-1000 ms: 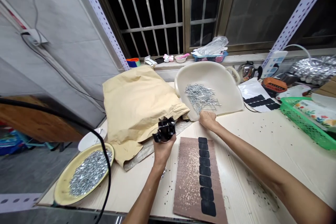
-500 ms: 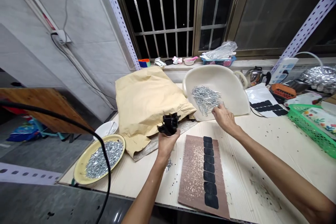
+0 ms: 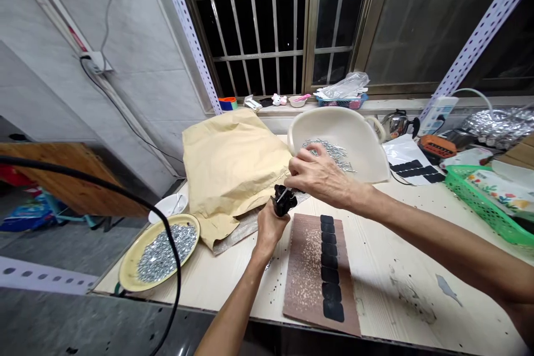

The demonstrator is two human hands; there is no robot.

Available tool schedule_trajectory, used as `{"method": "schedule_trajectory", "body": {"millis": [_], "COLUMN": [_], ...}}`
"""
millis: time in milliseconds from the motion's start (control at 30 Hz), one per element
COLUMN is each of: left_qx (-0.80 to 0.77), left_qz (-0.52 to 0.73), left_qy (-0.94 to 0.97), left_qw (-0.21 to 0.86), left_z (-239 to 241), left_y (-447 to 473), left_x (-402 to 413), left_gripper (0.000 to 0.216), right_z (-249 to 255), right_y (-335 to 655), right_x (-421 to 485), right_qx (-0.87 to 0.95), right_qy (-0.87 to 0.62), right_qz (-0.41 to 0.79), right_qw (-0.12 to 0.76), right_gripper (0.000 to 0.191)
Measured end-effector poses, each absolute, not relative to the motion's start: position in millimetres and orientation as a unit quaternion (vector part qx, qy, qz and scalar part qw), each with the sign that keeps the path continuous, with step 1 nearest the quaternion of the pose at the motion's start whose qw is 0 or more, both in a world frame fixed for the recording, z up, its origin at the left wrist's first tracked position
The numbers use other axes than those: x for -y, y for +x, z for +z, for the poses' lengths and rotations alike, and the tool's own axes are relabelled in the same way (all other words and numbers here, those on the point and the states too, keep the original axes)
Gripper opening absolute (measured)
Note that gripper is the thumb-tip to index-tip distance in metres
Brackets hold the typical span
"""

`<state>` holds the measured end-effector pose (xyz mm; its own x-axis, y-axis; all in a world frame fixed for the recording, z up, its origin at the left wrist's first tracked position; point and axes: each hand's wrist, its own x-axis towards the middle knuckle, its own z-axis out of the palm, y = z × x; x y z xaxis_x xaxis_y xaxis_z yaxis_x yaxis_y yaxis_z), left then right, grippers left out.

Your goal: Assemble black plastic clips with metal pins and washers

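Note:
My left hand (image 3: 270,228) is closed around a black plastic part (image 3: 284,200), holding it up above the table near the paper sack. Right over that part is my right hand (image 3: 319,175), its thumb and fingers pinched on a thin silver screw (image 3: 285,189), which meets the top of the part. The fingers hide most of the screw. Behind my right hand, a cream scoop-shaped tray (image 3: 367,150) holds a heap of similar long silver screws (image 3: 336,151). Below my hands lies a brown board (image 3: 302,278) with a column of black rounded pads (image 3: 329,275).
A yellow dish (image 3: 127,275) of small metal pieces stands at the table's left edge, beside a white bowl (image 3: 169,206). The brown paper sack (image 3: 233,156) lies at the back. A black cable (image 3: 177,272) hangs across the left. To the right is a green basket (image 3: 484,206).
My right hand has moved left from the screw heap to the black part, bringing a screw. My left hand has shifted slightly right and down with the part.

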<state>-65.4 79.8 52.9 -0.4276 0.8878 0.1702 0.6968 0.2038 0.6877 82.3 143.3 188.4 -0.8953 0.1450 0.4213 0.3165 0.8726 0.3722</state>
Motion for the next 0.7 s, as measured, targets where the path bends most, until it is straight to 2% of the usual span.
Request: {"method": "schedule_trajectory", "body": {"millis": [133,200,267,333,367,433,500,567,633,700], "left_qx": [-0.773,-0.764,-0.753,-0.737,-0.725,-0.689,-0.636,-0.568,-0.502,-0.463], "left_qz": [0.329,0.349,0.389,0.449,0.481,0.541,0.585,0.603,0.602,0.6], "left_qy": [0.53,0.527,0.503,0.46,0.439,0.412,0.405,0.41,0.413,0.402], "left_qw": [0.115,0.129,0.168,0.21,0.225,0.25,0.299,0.381,0.463,0.514], "left_z": [56,58,58,57,56,55,55,56,59,60], "left_y": [-64,-64,-67,-71,-72,-73,-71,-65,-58,-54], "left_x": [-80,-81,-82,-84,-85,-87,-87,-86,-84,-83], "left_gripper": [0.024,0.024,0.023,0.02,0.022,0.03,0.039,0.044,0.048,0.052], "right_z": [199,201,197,183,172,143,111,87,75,72], "right_y": [67,63,64,68,71,72,68,61,53,48], "right_x": [-141,-142,-146,-150,-152,-152,-149,-144,-139,-134], "right_qx": [0.966,0.974,0.977,0.955,0.928,0.846,0.762,0.694,0.638,0.602], "right_qy": [-0.07,-0.063,-0.087,-0.159,-0.208,-0.295,-0.309,-0.274,-0.254,-0.269], "right_qz": [-0.216,-0.18,-0.111,-0.006,0.064,0.234,0.42,0.547,0.611,0.619], "right_qw": [0.124,0.119,0.159,0.252,0.302,0.377,0.385,0.38,0.394,0.427], "right_gripper": [0.013,0.006,0.03,0.055,0.059,0.055,0.055,0.053,0.051,0.049]}}
